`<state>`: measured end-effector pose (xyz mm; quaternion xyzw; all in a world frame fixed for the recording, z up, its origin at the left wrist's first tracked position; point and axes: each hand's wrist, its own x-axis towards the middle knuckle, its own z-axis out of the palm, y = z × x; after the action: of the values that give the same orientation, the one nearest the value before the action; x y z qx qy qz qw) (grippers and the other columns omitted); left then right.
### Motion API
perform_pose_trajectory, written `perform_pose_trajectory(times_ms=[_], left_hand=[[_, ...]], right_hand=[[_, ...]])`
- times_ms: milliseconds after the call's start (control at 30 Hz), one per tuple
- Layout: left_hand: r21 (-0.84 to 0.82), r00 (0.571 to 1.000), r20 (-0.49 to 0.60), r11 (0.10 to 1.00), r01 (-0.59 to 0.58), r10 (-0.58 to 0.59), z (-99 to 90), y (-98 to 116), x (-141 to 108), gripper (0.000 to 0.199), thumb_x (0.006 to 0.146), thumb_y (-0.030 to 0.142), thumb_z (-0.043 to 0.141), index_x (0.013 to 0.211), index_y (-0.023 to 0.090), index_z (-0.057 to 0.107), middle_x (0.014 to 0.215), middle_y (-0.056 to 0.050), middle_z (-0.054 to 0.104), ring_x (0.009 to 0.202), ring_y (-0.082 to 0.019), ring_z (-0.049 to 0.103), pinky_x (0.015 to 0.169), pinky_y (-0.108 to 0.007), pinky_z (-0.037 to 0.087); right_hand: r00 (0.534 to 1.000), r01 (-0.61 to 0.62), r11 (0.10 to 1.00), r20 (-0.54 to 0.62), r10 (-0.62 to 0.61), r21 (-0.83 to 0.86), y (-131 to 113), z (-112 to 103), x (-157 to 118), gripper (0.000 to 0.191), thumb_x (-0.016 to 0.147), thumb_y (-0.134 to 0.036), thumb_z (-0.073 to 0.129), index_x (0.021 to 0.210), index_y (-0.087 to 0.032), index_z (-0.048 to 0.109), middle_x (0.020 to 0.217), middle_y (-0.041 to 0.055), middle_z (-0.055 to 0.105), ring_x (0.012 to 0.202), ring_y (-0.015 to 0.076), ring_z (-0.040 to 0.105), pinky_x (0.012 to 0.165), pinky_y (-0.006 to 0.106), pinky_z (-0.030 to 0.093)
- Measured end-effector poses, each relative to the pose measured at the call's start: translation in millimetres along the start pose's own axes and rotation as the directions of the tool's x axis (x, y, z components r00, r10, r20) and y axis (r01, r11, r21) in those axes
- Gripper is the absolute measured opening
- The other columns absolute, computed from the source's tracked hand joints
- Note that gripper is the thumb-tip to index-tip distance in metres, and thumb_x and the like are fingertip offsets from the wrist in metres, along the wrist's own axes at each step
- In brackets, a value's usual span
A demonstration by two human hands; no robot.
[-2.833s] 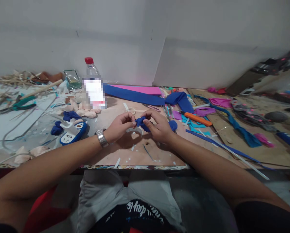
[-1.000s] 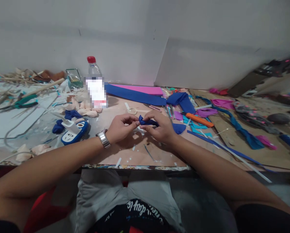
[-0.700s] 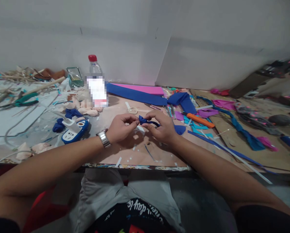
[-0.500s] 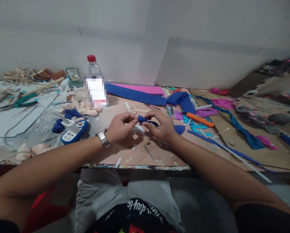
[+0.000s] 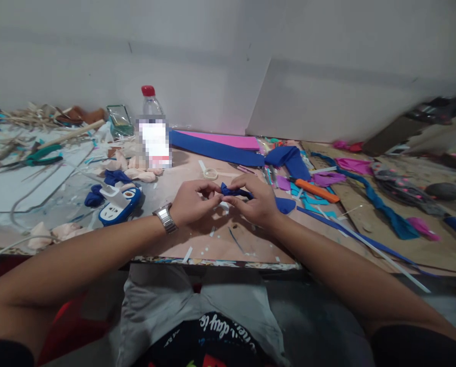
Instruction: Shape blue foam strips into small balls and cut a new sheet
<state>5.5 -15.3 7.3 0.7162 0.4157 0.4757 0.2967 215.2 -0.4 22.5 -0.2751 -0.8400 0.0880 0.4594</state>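
Note:
A small bunched piece of dark blue material [image 5: 231, 191] is between my two hands, above the front middle of the table. My right hand [image 5: 256, 201] is closed around it, with thumb and fingers gripping its right part. My left hand [image 5: 197, 201], with a metal watch at the wrist, pinches at the left end of the blue piece, its thumb close to the right thumb. A whitish strip [image 5: 223, 206] shows under the fingertips. Just behind the hands lies a cream-coloured ring of tape [image 5: 210, 174].
At the left are a blue and white power socket [image 5: 115, 211], green-handled pliers [image 5: 44, 155] and peach scraps. Behind stands a red-capped bottle [image 5: 148, 92]. An orange cutter [image 5: 316, 190], a folded blue strip [image 5: 220, 149] and a long white strip lie right and behind.
The fingertips have come closer together around the blue piece, and its bunched end is now turned upward with a pointed tip. The whole view has shifted slightly.

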Motion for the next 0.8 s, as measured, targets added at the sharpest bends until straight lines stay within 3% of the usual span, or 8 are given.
perform_pose_trajectory(times_ms=[267,600,800], left_hand=[[-0.052,0.997,-0.013,0.996,0.076,-0.077,0.5,0.8,0.4,0.019,0.083,0.033,0.07,0.082,0.016,0.077,0.075,-0.005,0.075,0.065,-0.015,0.063,0.063,-0.027,0.047],[-0.236,0.986,0.001,0.959,0.159,-0.164,0.5,1.2,3.3,0.021,0.078,0.036,0.075,0.078,0.015,0.073,0.074,-0.004,0.072,0.064,-0.014,0.06,0.062,-0.026,0.047],[-0.315,0.985,0.022,0.934,0.17,-0.171,2.0,-0.2,2.8,0.023,0.076,0.038,0.078,0.077,0.015,0.072,0.071,-0.003,0.069,0.062,-0.013,0.057,0.06,-0.025,0.047]], right_hand=[[0.999,0.047,0.999,0.007,-0.047,-0.016,-1.4,-1.1,1.6,0.024,0.089,-0.044,0.078,0.094,-0.022,0.069,0.091,0.0061,0.074,0.086,0.0223,0.069,0.082,0.038,0.053],[0.999,-0.028,0.998,0.034,0.03,-0.063,1.2,-3.4,0.8,0.023,0.1,-0.045,0.061,0.108,-0.024,0.066,0.099,0.0065,0.073,0.091,0.0236,0.067,0.084,0.04,0.053],[0.998,-0.05,0.997,0.027,0.052,-0.067,2.1,-3.3,0.4,0.026,0.103,-0.047,0.055,0.107,-0.023,0.064,0.096,0.0067,0.071,0.088,0.0229,0.065,0.082,0.039,0.052]])
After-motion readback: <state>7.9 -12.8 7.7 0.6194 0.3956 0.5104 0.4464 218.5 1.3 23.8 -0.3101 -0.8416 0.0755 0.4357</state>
